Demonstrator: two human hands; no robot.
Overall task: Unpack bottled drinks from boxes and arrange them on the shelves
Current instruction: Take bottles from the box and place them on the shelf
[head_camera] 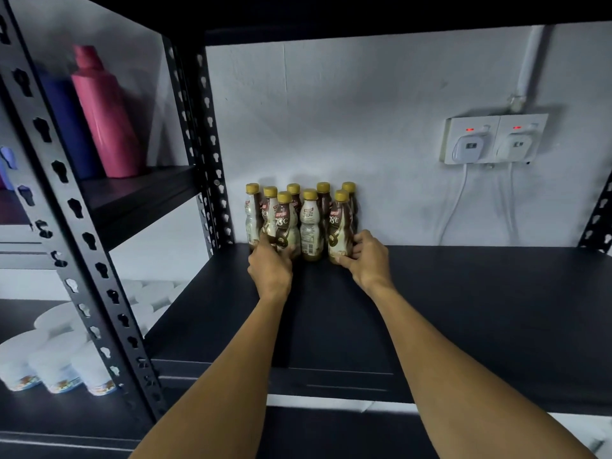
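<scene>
Several small coffee bottles (310, 223) with gold caps stand in two rows at the back left of a black shelf (463, 303), against the white wall. My left hand (270, 268) grips the base of a front-row bottle (285, 223) on the left. My right hand (366, 256) holds the base of the front-row bottle (340, 226) on the right. Both bottles stand upright on the shelf board. Both forearms reach in from the bottom of the view.
A black perforated upright (212, 150) stands just left of the bottles. The neighbouring rack holds a pink bottle (106, 117) and a blue one above, and white tubs (49, 366) below. Two wall sockets (493, 139) with plugged chargers and hanging cables sit at the right.
</scene>
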